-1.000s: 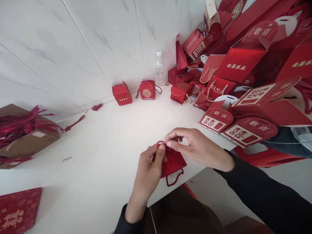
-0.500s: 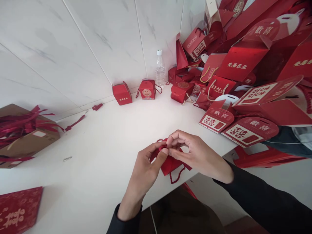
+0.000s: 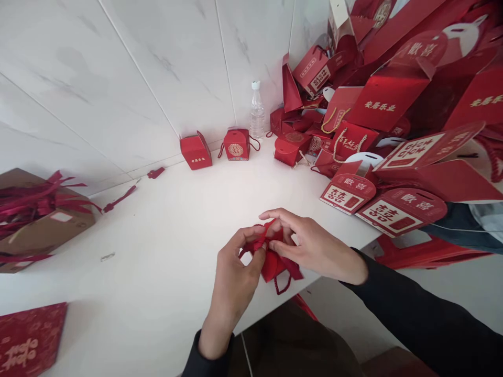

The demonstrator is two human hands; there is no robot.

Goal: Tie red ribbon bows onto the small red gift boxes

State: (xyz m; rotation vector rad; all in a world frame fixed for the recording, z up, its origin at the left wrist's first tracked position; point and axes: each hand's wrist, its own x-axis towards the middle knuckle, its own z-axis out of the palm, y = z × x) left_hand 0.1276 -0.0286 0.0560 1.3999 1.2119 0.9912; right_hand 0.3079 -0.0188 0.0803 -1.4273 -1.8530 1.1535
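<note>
A small red gift box (image 3: 270, 268) sits near the table's front edge, partly hidden beneath my hands. Its dark red cord handle (image 3: 283, 287) loops out at the front. My left hand (image 3: 238, 269) is closed, thumb and index finger pinching a red ribbon (image 3: 261, 241) above the box. From the right, my right hand (image 3: 308, 242) grips the same ribbon with curled fingers. A ribbon tail (image 3: 293, 267) hangs over the box's right side. Where the fingers meet, the ribbon's shape is partly hidden.
A pile of red gift boxes (image 3: 389, 107) fills the right side. Two small boxes, one a red box (image 3: 195, 151), and a plastic bottle (image 3: 257, 112) stand by the wall. At left are a cardboard box (image 3: 51, 225) of ribbons and a red patterned item (image 3: 33, 337).
My fingers have shifted around the ribbon, and a strip of it now stands up between my hands. The right-hand fingers are lifted and more apart. The view has moved slightly.
</note>
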